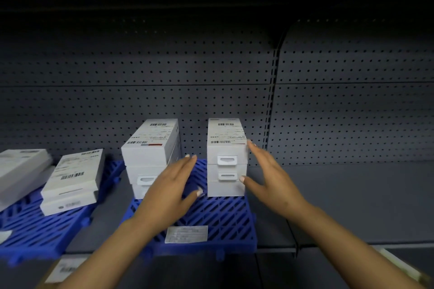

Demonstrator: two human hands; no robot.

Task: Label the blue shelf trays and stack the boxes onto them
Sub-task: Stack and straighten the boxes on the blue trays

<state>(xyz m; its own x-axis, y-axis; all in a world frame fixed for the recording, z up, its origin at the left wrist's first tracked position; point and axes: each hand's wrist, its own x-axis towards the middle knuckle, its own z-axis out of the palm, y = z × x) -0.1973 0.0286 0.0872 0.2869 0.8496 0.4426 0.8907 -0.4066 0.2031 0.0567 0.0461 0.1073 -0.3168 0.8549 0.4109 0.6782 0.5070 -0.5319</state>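
Both open hands, left hand [172, 185] and right hand [270, 178], holding nothing, are flanking the right stack of boxes [226, 159], seemingly light, stiff cardboard best squeezed by its sides.

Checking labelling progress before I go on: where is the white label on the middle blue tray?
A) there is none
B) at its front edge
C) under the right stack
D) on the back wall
B: the white label lies flat on the middle blue tray near its front edge, in front of both stacks.
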